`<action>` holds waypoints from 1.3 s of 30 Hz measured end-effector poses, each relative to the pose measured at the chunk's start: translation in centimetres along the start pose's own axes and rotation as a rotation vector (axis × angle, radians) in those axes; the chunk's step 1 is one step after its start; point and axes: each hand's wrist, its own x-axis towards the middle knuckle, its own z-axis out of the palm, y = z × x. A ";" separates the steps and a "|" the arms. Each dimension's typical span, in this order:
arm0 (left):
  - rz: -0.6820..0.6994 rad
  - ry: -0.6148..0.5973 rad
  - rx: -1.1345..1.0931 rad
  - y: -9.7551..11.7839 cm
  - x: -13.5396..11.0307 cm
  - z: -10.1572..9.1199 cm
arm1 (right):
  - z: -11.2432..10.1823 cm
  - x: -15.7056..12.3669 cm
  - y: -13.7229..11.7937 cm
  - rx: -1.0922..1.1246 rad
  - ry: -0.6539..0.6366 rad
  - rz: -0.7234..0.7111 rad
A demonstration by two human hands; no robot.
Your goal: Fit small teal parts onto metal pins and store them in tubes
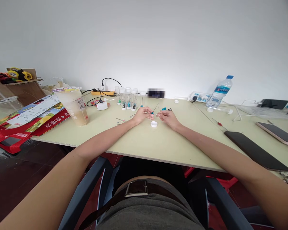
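Note:
My left hand [143,115] is closed in a pinch on a small teal piece [152,113] with a thin dark wire rising from it. Facing it, my right hand [168,118] pinches at a thin strand beside that piece; what exactly lies between its fingertips is too small to name. Just below the two hands, a round white cap [154,124] rests on the table. Behind my right hand lie several small teal pieces [164,109] and a few black ones [170,109]. Thin wire-like pieces [120,120] lie left of my left hand.
Several clear tubes [134,99] with white tops stand toward the wall. A drink cup [73,107] and red bag [55,123] occupy the left. At right are a water bottle [219,92], power strip [200,96], black phone [255,150] and another phone [278,132].

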 end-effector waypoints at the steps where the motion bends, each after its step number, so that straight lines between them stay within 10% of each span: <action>1: -0.010 0.000 0.002 0.0 0.0 0.0 | 0.0 -0.1 -0.1 -0.078 0.036 -0.047; 8: 0.002 -0.036 0.012 0.2 -0.2 0.2 | 0.1 -0.6 -0.9 -0.487 0.069 -0.256; 20: 0.065 -0.109 0.172 0.5 -0.4 0.6 | -0.3 0.0 0.2 0.150 -0.168 0.161; 31: -0.090 -0.022 0.001 0.1 -0.1 -0.2 | 0.0 -0.2 0.0 -0.628 0.067 -0.380; 39: -0.109 -0.018 -0.014 -0.3 0.0 -0.2 | -0.2 -0.3 0.3 -0.838 0.074 -0.462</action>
